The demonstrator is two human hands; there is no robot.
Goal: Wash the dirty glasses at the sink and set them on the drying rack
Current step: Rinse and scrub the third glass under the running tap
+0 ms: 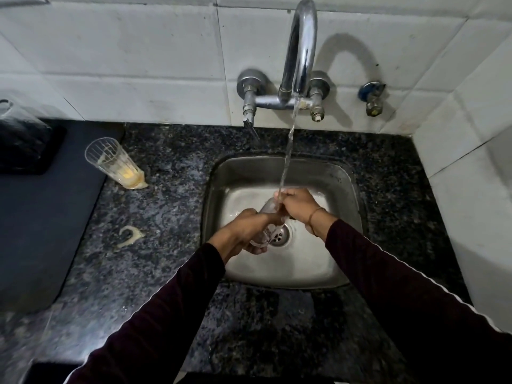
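Over the steel sink (pixel 327 173) I hold a clear glass (pixel 268 207) lying tilted under the running water. My left hand (pixel 246 228) grips its lower part near the drain. My right hand (pixel 297 205) is closed around its upper end, where the stream from the tap (pixel 300 48) lands. Most of this glass is hidden by my fingers. A second ribbed glass (pixel 110 159) with yellowish residue stands on the dark granite counter (pixel 166 217) left of the sink, in a small yellow puddle. An upturned clear glass (pixel 12 113) rests at the far left on a black rack (pixel 30 151).
A curved yellowish spill mark (pixel 128 235) lies on the counter left of the sink. A dark mat (pixel 38 217) covers the left counter. White tiled walls close in behind and on the right, with a small blue valve (pixel 371 97) beside the tap.
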